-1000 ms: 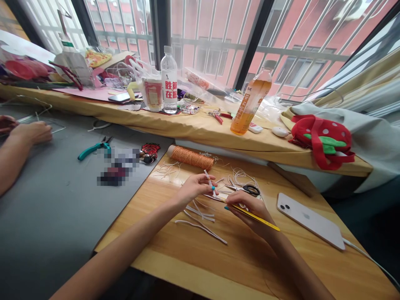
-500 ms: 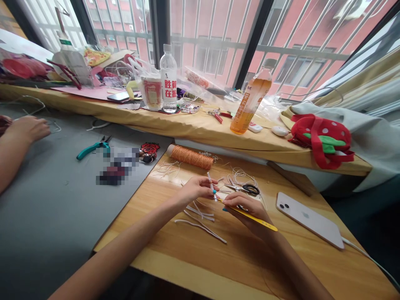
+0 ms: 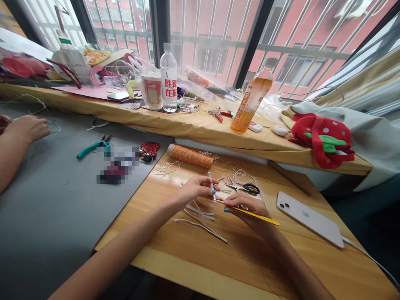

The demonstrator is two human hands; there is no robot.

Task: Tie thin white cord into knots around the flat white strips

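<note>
Between thumb and fingers, my left hand point(image 3: 200, 187) pinches a short white cord point(image 3: 210, 181), which stands nearly upright. My right hand point(image 3: 246, 206) is closed on slim yellow tweezers point(image 3: 261, 217). Their tip meets or nearly meets the cord's lower end; whether it grips the cord I cannot tell. Below my hands, several cut white cords point(image 3: 203, 227) lie on the wooden table point(image 3: 162, 246). Black-handled scissors point(image 3: 251, 189) rest just behind my right hand, partly hidden by it. Beyond my left hand lies a spool of orange cord point(image 3: 192, 156).
A white phone point(image 3: 309, 218) on a cable lies at right. On the grey table point(image 3: 62, 221) are teal pliers point(image 3: 93, 147); another person's hand point(image 3: 29, 128) is at far left. The ledge behind holds a water bottle point(image 3: 169, 79) and a leaning orange drink bottle point(image 3: 251, 102).
The rear end of the tweezers has shifted slightly to the right and up, along with my right hand. My left hand keeps its pinch on the cord, nearly still.
</note>
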